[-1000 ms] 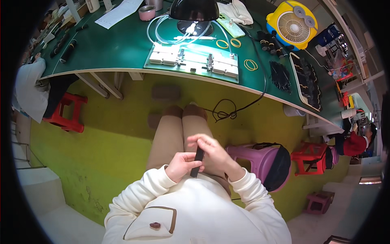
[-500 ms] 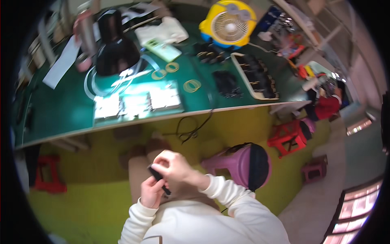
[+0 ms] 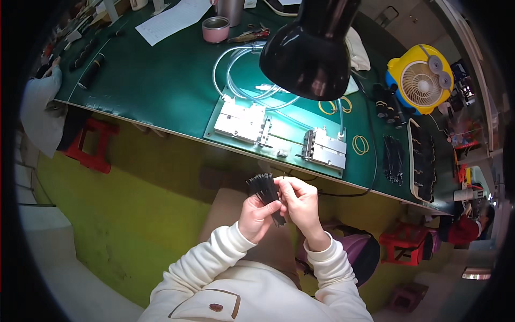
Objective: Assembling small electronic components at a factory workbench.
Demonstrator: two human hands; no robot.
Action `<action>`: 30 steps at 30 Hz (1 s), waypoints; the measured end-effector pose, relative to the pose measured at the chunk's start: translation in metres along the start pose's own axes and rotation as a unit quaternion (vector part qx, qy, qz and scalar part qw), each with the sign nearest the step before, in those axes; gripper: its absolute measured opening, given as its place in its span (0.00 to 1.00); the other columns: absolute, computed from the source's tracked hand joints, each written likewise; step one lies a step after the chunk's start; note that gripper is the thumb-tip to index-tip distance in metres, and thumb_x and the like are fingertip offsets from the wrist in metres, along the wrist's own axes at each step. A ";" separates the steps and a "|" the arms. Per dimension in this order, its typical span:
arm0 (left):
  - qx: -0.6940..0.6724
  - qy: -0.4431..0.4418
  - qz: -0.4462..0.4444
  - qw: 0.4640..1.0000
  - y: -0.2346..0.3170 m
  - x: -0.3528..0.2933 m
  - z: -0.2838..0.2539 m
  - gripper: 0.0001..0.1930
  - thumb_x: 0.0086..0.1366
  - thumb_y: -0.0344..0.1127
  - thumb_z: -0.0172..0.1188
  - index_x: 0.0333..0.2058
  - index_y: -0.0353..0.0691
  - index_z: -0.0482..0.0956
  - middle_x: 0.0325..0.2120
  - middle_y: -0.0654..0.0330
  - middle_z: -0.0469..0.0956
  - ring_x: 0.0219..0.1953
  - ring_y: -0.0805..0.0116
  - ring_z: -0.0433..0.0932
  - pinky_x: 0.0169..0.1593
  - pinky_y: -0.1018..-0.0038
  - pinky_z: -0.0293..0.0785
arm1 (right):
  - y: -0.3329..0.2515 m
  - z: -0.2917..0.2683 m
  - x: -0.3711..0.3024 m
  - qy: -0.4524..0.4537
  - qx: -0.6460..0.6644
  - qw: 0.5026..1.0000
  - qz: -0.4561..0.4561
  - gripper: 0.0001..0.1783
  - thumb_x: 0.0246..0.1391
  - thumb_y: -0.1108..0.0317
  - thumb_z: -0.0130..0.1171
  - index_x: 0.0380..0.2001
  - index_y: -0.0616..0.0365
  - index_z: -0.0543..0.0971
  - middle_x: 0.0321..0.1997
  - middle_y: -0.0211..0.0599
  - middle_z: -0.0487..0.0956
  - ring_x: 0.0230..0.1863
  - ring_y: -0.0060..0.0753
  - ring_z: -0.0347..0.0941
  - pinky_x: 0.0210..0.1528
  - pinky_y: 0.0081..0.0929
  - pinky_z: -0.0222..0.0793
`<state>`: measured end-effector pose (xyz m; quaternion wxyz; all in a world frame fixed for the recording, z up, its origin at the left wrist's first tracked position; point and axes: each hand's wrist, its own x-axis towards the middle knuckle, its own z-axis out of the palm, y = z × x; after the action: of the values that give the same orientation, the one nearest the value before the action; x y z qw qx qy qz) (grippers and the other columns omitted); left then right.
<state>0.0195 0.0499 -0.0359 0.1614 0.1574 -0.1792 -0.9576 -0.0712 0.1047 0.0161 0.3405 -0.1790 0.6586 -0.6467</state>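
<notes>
Green table (image 3: 155,75) fills the top half of frame. Metal fixture (image 3: 278,140) sits at its near edge, upper centre, presumably for easy reach. Black lamp (image 3: 308,59) leans over it, likely to put light on the small parts. Yellow fan (image 3: 421,83), upper right, and white-rimmed tray (image 3: 411,161), right, both sit off to the side, probably to free the front.

Left hand (image 3: 256,219), just below centre, grasps a bundle of thin black strands (image 3: 264,188) over the lap. Lower end gripped, tops splayed, which probably leaves single strands easier to get at. Right hand (image 3: 303,206): thumb and finger pinched together at the bundle's right edge; can't tell if a strand is between them. Rubber bands (image 3: 360,145) lie right of the fixture.
</notes>
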 end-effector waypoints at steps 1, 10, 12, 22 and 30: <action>-0.002 0.006 0.001 1.000 0.001 0.003 0.001 0.07 0.53 0.23 0.52 0.33 0.35 0.70 0.27 0.61 0.72 0.28 0.73 0.71 0.35 0.78 0.68 | -0.002 0.002 0.004 -0.004 0.000 1.000 0.005 0.07 0.50 0.71 0.50 0.27 0.64 0.75 0.14 0.25 0.70 0.10 0.08 0.58 0.11 0.08 0.54; -0.011 0.023 0.035 0.999 0.012 0.020 0.015 0.07 0.53 0.22 0.52 0.33 0.35 0.71 0.26 0.61 0.72 0.28 0.73 0.70 0.35 0.79 0.68 | -0.009 0.006 0.023 0.040 -0.030 0.998 -0.027 0.08 0.50 0.70 0.51 0.26 0.64 0.76 0.12 0.24 0.69 0.10 0.08 0.57 0.10 0.09 0.51; -0.011 0.016 0.036 0.999 0.015 0.022 0.017 0.06 0.53 0.21 0.51 0.32 0.35 0.71 0.26 0.61 0.72 0.28 0.73 0.70 0.34 0.79 0.68 | -0.010 0.007 0.025 0.044 -0.013 0.998 -0.032 0.08 0.50 0.71 0.50 0.26 0.64 0.76 0.12 0.24 0.68 0.10 0.07 0.57 0.10 0.09 0.51; 0.017 0.008 0.016 1.000 0.025 0.024 0.012 0.05 0.54 0.23 0.52 0.31 0.35 0.71 0.26 0.61 0.72 0.27 0.74 0.71 0.33 0.79 0.68 | -0.007 0.013 0.028 0.058 0.055 0.997 -0.019 0.10 0.52 0.71 0.47 0.25 0.65 0.75 0.09 0.22 0.65 0.09 0.08 0.55 0.09 0.09 0.49; 0.039 0.005 0.012 0.999 0.029 0.025 0.011 0.05 0.53 0.25 0.54 0.30 0.36 0.70 0.24 0.61 0.71 0.27 0.74 0.70 0.32 0.78 0.68 | -0.005 0.015 0.029 0.068 0.078 0.994 -0.018 0.10 0.52 0.70 0.47 0.25 0.66 0.75 0.08 0.22 0.64 0.08 0.08 0.55 0.09 0.09 0.48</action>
<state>0.0003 0.0180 -0.0211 0.1675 0.1663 -0.2176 -0.9471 -0.0826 0.0732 0.0155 0.2962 -0.1189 0.6245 -0.7129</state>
